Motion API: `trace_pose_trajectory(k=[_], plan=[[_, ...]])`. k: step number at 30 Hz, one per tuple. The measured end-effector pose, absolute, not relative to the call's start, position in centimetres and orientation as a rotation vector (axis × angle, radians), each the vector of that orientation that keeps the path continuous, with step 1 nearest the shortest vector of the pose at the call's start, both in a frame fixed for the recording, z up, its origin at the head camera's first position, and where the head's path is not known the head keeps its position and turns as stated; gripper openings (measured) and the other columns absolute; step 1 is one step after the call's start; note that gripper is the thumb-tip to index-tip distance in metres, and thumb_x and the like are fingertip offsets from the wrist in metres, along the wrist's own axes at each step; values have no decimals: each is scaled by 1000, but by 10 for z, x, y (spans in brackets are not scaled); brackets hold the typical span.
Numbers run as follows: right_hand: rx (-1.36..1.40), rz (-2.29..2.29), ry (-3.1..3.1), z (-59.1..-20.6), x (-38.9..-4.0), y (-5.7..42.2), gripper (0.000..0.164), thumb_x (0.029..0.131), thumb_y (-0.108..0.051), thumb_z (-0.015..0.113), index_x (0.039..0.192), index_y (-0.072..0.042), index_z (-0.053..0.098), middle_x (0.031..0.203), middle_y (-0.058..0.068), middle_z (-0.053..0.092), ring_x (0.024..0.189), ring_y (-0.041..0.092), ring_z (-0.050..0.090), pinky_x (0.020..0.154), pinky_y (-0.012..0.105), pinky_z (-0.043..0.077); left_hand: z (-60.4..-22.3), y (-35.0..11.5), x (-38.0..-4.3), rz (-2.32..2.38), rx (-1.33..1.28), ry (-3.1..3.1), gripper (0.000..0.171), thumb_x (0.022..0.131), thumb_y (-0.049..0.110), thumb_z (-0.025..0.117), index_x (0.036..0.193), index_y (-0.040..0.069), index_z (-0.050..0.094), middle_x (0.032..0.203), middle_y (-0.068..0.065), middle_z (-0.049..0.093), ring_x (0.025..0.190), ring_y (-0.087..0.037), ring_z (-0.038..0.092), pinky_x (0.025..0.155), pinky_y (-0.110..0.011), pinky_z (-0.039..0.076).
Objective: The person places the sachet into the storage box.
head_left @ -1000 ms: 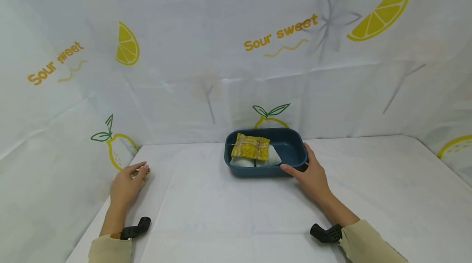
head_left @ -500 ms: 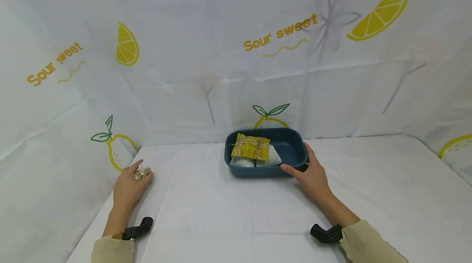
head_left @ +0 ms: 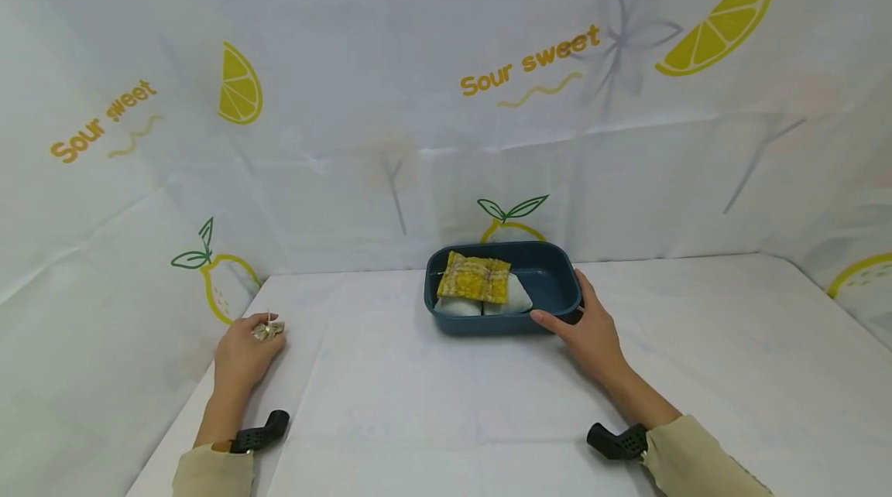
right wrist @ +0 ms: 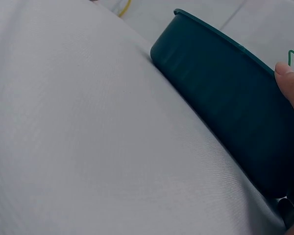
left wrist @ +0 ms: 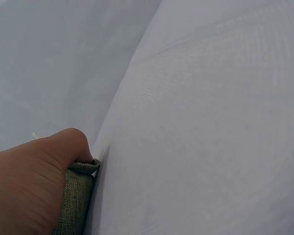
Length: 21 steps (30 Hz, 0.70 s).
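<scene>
At the table's left edge, my left hand [head_left: 242, 351] holds a small cloth pouch [head_left: 267, 330] with a gathered top and a thin string. In the left wrist view the thumb lies against the coarse greenish weave of that pouch [left wrist: 76, 200]; most of the hand's fingers are hidden there. My right hand [head_left: 594, 333] grips the right end of a dark teal box [head_left: 550, 284], its thumb on the front rim and its fingers round the side. Inside the box a yellow plaid packet [head_left: 474, 278] rests on two white packets [head_left: 514, 297], towards the left.
A white cloth covers the table [head_left: 432, 404]. Right behind the box rises a white curtain [head_left: 334, 172] printed with lemons and lettering, and it also closes off the left side. Each wrist wears a black camera strap [head_left: 259, 433].
My left hand has shifted slightly right; its fingers were spread round the pouch half a second ago and are now drawn in on it. The right hand and the box have stayed put.
</scene>
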State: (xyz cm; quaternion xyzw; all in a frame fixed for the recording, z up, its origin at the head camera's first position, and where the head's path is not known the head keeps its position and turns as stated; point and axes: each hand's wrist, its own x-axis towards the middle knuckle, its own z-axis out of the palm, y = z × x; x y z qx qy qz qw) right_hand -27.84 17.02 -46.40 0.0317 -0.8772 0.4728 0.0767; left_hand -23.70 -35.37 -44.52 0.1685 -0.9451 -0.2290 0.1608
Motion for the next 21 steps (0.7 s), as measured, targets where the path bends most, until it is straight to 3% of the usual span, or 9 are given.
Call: trace_pose_trajectory(k=[9, 15, 21], plan=[[92, 1415, -2636, -462, -276, 170, 107, 88, -50, 74, 164, -12, 9, 164, 25, 28, 142, 47, 42, 111, 63, 40, -447, -353, -238, -785, 573, -2628, 41, 85, 18, 69, 122, 3, 68, 125, -27, 61, 106, -41, 57, 84, -52, 45], [93, 1428, -2634, -463, -275, 170, 108, 88, -49, 75, 164, -12, 9, 165, 24, 27, 143, 46, 41, 112, 63, 40, -437, -350, -236, -811, 556, -2569, 34, 83, 15, 70, 116, 6, 71, 120, -24, 64, 99, -37, 59, 73, -38, 41], [87, 1419, -2629, -465, -278, 169, 108, 87, -50, 75, 164, -11, 10, 165, 23, 27, 145, 45, 39, 113, 63, 39, -423, -339, -238, -840, 495, -2530, 30, 83, 15, 70, 112, 8, 71, 118, -20, 65, 100, -33, 59, 76, -36, 42]])
